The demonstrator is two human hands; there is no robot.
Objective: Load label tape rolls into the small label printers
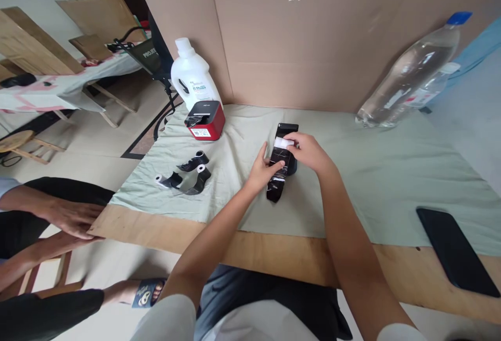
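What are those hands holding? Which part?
Left hand: shiny black strip, near its middle, thumb on top. Right hand: fingers pinch the white piece, right end.

- The shirt (262, 323) is pale grey, almost white, and looks plain and soft.
- The left sleeve (168, 320) is the same pale colour and short.
- The right sleeve (401, 332) is pale too, but just its end shows.
- Below the sleeves, the left arm (215, 242) and right arm (354, 236) are bare.
- The bottoms (309, 291) are very dark, a bit blue on the left side.
- The left grip (261, 172) and right grip (310, 151) are bare hands.
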